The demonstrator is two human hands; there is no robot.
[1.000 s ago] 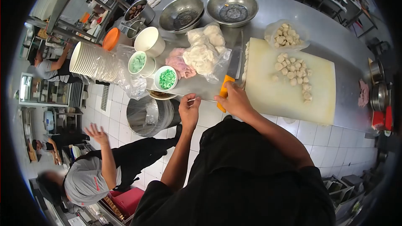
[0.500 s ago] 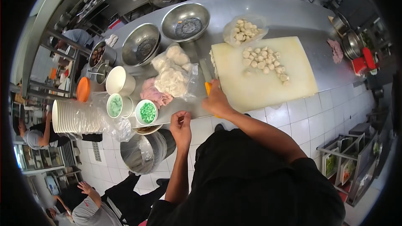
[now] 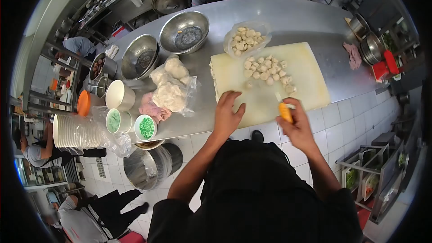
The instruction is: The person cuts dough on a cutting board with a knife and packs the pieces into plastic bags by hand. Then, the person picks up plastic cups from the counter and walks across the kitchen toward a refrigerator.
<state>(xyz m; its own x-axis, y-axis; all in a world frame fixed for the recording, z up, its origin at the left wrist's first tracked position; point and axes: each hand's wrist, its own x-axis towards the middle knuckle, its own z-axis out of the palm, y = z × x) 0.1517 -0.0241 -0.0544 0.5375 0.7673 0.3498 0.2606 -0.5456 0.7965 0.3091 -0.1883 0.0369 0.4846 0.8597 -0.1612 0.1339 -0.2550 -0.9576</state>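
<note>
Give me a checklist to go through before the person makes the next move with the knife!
1. Knife held by its handle: ok, it is in the right hand.
2. Left hand away from the blade: ok, there is a gap between them.
3. Cutting board on the table: ok.
4. Board cleared: not ok, loose pale pieces lie on it.
5. Blade sharp and clean: cannot tell, it shows too small and blurred.
</note>
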